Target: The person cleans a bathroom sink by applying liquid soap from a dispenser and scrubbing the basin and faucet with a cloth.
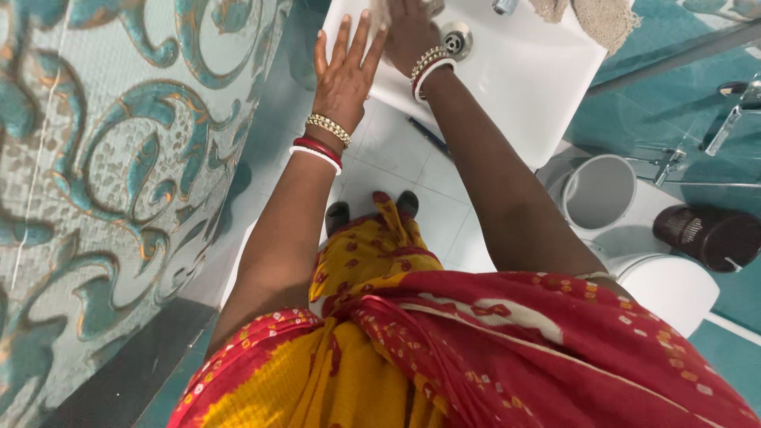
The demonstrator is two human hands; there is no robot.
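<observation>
Wiping looks like the step in hand, since the right hand [412,32] is pressed down inside the white sink [515,87], close to the drain [456,40]. A pale cloth [380,12] seems to be under its fingers at the top edge of the view, but most of it is cut off, so it cannot be told if the hand is gripping it or just lying flat on it. The left hand [345,75] is held open, with its fingers spread and straight, and nothing is held in it. It is laid by the near left rim of the sink, as if used for balance. Bangles are worn on both wrists. Part of the tap [505,6] is seen above the drain, and a rough brown rag [602,20] is draped over the far right corner. Below the sink, on the tiled floor [396,158], a blue pen-like stick [428,135] is lying. A white bucket [600,190], a dark basket [708,235] and a white lid [670,289] are kept to the right, well apart from the hands. For the next move, a firm press would be needed, and the cloth would have to be swept over the rest of the bowl while the open hand is kept steady.
</observation>
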